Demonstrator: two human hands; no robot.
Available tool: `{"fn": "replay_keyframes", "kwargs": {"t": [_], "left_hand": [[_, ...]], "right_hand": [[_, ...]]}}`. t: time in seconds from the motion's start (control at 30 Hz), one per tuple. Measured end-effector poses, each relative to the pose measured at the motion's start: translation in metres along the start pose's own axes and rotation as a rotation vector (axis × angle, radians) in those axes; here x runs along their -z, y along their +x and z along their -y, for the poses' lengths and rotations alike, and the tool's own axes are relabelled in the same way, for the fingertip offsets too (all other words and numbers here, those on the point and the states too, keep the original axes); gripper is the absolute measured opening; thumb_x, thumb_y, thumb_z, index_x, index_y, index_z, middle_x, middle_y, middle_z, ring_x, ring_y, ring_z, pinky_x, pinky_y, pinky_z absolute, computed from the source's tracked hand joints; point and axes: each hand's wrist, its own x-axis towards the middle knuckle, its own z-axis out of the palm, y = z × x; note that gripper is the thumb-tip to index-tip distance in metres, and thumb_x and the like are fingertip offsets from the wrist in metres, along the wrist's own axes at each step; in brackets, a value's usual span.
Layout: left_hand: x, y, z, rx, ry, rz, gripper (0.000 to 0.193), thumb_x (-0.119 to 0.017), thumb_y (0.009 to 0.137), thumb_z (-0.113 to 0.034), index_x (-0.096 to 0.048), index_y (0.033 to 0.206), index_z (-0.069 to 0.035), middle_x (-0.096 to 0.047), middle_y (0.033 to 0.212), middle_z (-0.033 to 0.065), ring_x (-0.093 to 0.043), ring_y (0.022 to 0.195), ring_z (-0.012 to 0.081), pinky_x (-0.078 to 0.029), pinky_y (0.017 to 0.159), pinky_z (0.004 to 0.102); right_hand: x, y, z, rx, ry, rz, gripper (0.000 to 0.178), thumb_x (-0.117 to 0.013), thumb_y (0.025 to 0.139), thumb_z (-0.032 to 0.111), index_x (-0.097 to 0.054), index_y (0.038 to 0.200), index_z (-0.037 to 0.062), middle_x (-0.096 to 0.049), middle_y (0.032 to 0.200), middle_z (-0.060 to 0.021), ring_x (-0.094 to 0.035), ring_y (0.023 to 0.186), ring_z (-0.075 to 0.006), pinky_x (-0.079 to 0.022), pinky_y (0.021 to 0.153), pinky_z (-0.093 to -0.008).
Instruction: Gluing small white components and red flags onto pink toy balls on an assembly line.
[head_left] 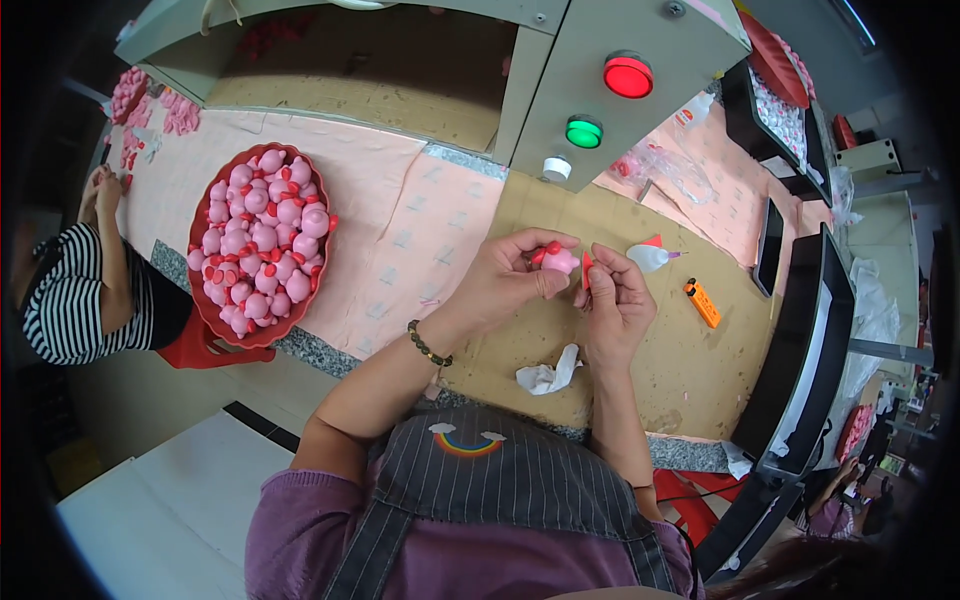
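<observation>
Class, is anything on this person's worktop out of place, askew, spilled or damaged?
Mildly odd: a crumpled white tissue-like scrap lies loose near the front edge of the brown work board, as if discarded. An orange oblong lighter lies askew on the board's right side, perhaps left casually. No spill or damage is clear.

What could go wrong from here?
The small red piece pinched in the right hand's fingertips could slip and drop.
The left hand might smudge or dent the pink figure if it squeezes too hard.
The red tray, heaped with pink figures, seems to overhang the table edge, so a bump might spill some.
</observation>
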Motion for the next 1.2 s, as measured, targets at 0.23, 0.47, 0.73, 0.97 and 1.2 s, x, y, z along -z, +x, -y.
{"fn": "replay_keyframes", "kwargs": {"t": [0.23, 0.47, 0.73, 0.97, 1.2], "left_hand": [[0.002, 0.001, 0.002, -0.15, 0.131, -0.045, 0.033, -0.068, 0.073, 0.007, -0.055, 0.103, 0.0, -0.062, 0.093, 0.0043, -0.059, 0.083, 0.0078, -0.051, 0.073, 0.0216], [0.001, 0.0, 0.0, -0.155, 0.307, -0.043, 0.035, -0.072, 0.07, 0.004, -0.054, 0.1, -0.001, -0.062, 0.093, 0.006, -0.06, 0.084, 0.0077, -0.051, 0.073, 0.0221], [0.003, 0.001, 0.008, -0.244, 0.32, -0.085, 0.033, -0.071, 0.071, 0.005, -0.054, 0.098, -0.001, -0.059, 0.094, 0.0037, -0.058, 0.084, 0.0059, -0.05, 0.07, 0.0193], [0.002, -0.001, 0.006, -0.294, 0.581, -0.103, 0.029, -0.074, 0.068, 0.004, -0.058, 0.09, -0.002, -0.051, 0.09, 0.0, -0.054, 0.079, 0.0047, -0.047, 0.065, 0.0173], [0.002, -0.001, 0.005, -0.339, 0.648, -0.125, 0.029, -0.075, 0.067, 0.003, -0.058, 0.09, -0.003, -0.051, 0.09, 0.0012, -0.055, 0.079, 0.0057, -0.049, 0.067, 0.019]], "right_hand": [[0.003, 0.0, -0.007, 0.006, -0.004, 0.027, 0.014, -0.053, 0.089, 0.001, -0.059, 0.1, -0.0041, -0.059, 0.077, -0.0035, -0.051, 0.057, -0.0061, -0.041, 0.052, -0.0184], [0.004, 0.001, -0.007, 0.015, -0.007, 0.032, 0.014, -0.052, 0.09, 0.003, -0.058, 0.1, -0.0037, -0.059, 0.074, -0.0031, -0.051, 0.057, -0.0069, -0.04, 0.051, -0.0188], [0.004, 0.001, -0.009, 0.044, -0.067, 0.039, 0.013, -0.052, 0.09, 0.003, -0.059, 0.098, -0.0034, -0.058, 0.074, -0.0029, -0.05, 0.056, -0.0066, -0.04, 0.051, -0.0187], [0.004, 0.0, -0.009, 0.038, -0.107, 0.028, 0.012, -0.053, 0.09, 0.005, -0.06, 0.097, -0.002, -0.059, 0.076, -0.0017, -0.05, 0.057, -0.0051, -0.04, 0.051, -0.0171], [0.004, 0.0, -0.01, 0.047, -0.11, 0.034, 0.012, -0.053, 0.089, 0.005, -0.06, 0.097, -0.0018, -0.059, 0.077, -0.0016, -0.05, 0.057, -0.0051, -0.04, 0.051, -0.017]]}}
